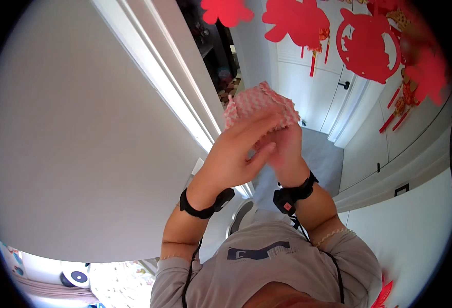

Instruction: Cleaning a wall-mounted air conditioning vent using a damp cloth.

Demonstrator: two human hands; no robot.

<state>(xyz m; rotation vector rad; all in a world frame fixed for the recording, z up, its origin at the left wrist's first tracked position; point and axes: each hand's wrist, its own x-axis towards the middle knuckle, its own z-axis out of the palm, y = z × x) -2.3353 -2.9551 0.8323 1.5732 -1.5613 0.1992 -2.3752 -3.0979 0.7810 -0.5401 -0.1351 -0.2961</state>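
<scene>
A pink-and-white zigzag-patterned cloth [258, 101] is bunched up in front of me at the middle of the head view. My left hand [237, 148] reaches across its near side, thumb and fingers curved around its lower edge. On the other side, my right hand [285, 150] is pressed against the cloth from below, its fingers partly hidden by the cloth and the left hand. The two hands are close together, and both look slightly blurred. Black straps with small devices are on both wrists.
A plain wall [95, 134] and a white door frame [172, 81] stand on the left. Red paper decorations [368, 50] with tassels hang at the upper right. Beyond are a white door [307, 84] with a black handle and a grey floor [320, 154]. A bed [120, 285] shows at the lower left.
</scene>
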